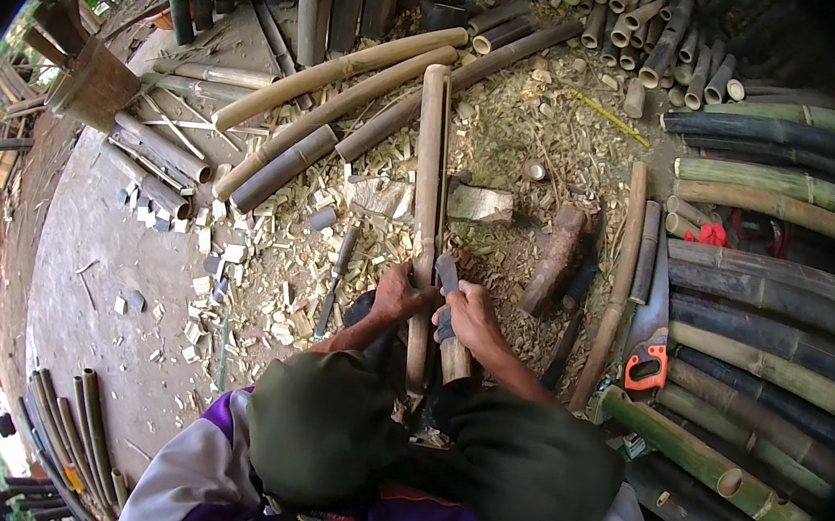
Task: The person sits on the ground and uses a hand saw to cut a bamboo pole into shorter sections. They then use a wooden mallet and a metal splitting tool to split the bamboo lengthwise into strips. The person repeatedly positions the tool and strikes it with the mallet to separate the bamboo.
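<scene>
A long tan bamboo pole (432, 161) with a groove along its length stands out from between my knees. It lies across a pale chopped log (480, 204). My left hand (397, 294) is closed around the pole's near part. Just to the right, my right hand (470, 316) is wrapped round a hand tool (447, 273) with a grey-brown rounded upper end; a pale wooden piece shows below the fist. Whether that piece belongs to the tool I cannot tell. Left of my left hand, a chisel (339, 278) with a dark handle lies among the chips.
Wood chips (264, 291) litter the ground. Bamboo poles (340, 77) lie at far left. A reddish log (553, 261) and a handsaw with an orange handle (645, 367) are on the right, beside stacked bamboo (764, 314). A yellow strip (607, 116) lies farther off.
</scene>
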{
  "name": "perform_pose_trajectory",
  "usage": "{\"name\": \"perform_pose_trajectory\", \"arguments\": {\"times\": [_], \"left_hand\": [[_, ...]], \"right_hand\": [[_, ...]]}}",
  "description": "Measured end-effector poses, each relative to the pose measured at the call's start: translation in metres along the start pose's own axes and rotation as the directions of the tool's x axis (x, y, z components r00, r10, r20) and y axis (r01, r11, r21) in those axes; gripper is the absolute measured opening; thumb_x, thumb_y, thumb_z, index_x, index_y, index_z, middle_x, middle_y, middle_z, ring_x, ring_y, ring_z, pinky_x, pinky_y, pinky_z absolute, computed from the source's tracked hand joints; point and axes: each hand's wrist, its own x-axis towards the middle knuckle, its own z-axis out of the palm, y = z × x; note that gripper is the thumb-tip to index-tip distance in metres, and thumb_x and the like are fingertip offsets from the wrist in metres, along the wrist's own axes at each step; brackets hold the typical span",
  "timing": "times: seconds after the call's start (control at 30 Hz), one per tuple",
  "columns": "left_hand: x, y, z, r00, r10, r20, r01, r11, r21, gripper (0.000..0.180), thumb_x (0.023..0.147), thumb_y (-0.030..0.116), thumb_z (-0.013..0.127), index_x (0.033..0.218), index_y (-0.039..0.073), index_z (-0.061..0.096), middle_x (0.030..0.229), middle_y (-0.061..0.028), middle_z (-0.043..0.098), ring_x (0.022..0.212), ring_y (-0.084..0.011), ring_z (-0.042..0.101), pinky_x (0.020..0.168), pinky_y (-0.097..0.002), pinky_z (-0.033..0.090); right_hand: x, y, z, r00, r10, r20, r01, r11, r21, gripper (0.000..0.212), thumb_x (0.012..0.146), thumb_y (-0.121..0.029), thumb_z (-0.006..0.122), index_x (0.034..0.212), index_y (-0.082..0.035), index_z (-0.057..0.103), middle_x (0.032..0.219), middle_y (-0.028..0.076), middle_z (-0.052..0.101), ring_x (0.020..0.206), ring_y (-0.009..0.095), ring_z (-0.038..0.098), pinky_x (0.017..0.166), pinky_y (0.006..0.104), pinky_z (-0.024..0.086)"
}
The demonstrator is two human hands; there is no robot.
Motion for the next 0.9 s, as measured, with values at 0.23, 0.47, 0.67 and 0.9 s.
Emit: {"name": "perform_pose_trajectory", "arguments": {"times": [0.23, 0.47, 0.67, 0.9], "left_hand": [[0.000, 0.000, -0.003, 0.989, -0.144, -0.039, 0.148, 0.979, 0.138, 0.054, 0.072, 0.045, 0.087, 0.090, -0.004, 0.070, 0.083, -0.0227, 0.073, 0.080, -0.0345, 0.073, 0.076, -0.0454, 0.056], [0.001, 0.012, -0.008, 0.993, -0.097, 0.061, 0.091, 0.992, 0.085, 0.061, 0.070, 0.053, 0.086, 0.094, -0.002, 0.071, 0.087, -0.0255, 0.072, 0.087, -0.0402, 0.072, 0.079, -0.0495, 0.055], [0.015, -0.038, -0.001, 0.998, -0.055, 0.023, 0.051, 0.986, 0.156, 0.066, 0.068, 0.054, 0.087, 0.095, -0.004, 0.070, 0.092, -0.0279, 0.070, 0.092, -0.0408, 0.070, 0.076, -0.0499, 0.054], [0.026, -0.029, -0.010, 0.993, -0.084, 0.081, 0.096, 0.983, -0.159, 0.061, 0.070, 0.040, 0.092, 0.106, -0.003, 0.070, 0.094, -0.0176, 0.075, 0.087, -0.0286, 0.072, 0.078, -0.0429, 0.055]], "right_hand": [[0.028, -0.016, 0.004, 1.000, 0.018, 0.018, -0.019, 0.999, 0.037, 0.019, 0.099, -0.008, 0.047, 0.103, 0.007, 0.058, 0.066, 0.018, 0.066, 0.044, 0.026, 0.062, 0.042, 0.0375, 0.052], [0.059, -0.056, -0.050, 0.932, 0.271, 0.240, -0.278, 0.960, -0.003, 0.027, 0.098, -0.015, 0.057, 0.101, 0.011, 0.062, 0.069, 0.021, 0.069, 0.048, 0.032, 0.066, 0.040, 0.0455, 0.054], [0.108, -0.078, -0.055, 0.811, 0.352, 0.467, -0.376, 0.926, -0.045, 0.037, 0.096, -0.024, 0.061, 0.106, 0.011, 0.062, 0.084, 0.023, 0.073, 0.060, 0.032, 0.071, 0.049, 0.0471, 0.057], [0.017, -0.123, -0.104, 0.960, 0.002, 0.281, 0.018, 0.998, -0.066, 0.032, 0.104, -0.023, 0.055, 0.119, 0.003, 0.068, 0.075, 0.016, 0.072, 0.055, 0.025, 0.070, 0.049, 0.0387, 0.058]]}}
